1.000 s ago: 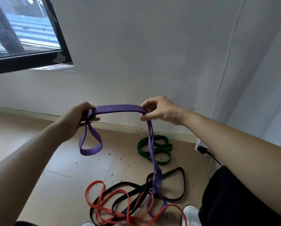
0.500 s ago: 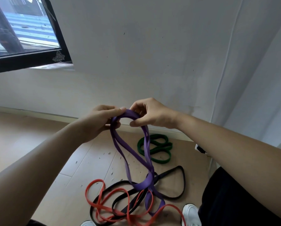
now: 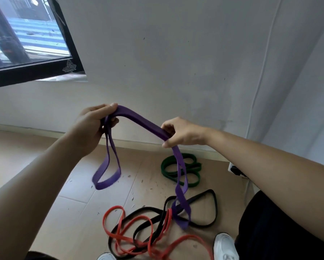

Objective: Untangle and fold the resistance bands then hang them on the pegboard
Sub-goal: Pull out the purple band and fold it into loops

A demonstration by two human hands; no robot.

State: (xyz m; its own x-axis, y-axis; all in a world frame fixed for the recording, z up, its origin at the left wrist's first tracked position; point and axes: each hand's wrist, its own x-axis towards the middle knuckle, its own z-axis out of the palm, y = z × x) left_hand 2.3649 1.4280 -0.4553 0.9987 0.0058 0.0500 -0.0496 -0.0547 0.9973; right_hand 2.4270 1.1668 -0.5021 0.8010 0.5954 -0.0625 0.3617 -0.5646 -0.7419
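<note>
Holding the purple band (image 3: 142,121) up in the air, the person has both hands raised in front of a white wall (image 3: 176,53). The left hand (image 3: 92,126) sits higher and further left; its fingers (image 3: 111,122) are curled round the band, with the thumb lying along the top. The right hand (image 3: 184,134) is lower and to the right, and its fingers (image 3: 169,128) pinch the band between thumb and fingertips. A doubled stretch of purple runs between the two hands, sloping down to the right. Below the left hand a short purple loop hangs free above the floor (image 3: 44,166). Below the right hand a longer length drops down, twists, and ends on the floor among the other bands.

A black band (image 3: 212,203) and a red band (image 3: 116,231) lie tangled together on the near floor, the purple end resting across the black one. A green band (image 3: 195,182) lies apart from them, further off near the foot of the wall, coiled in flat loops. Small bits of debris dot the wooden floor. White shoes (image 3: 225,246) show at the near edge, dark trousers (image 3: 270,231) at the near right. A black-framed window (image 3: 26,34) fills the far left, and a plugged-in socket (image 3: 236,170) sits low on the right.
</note>
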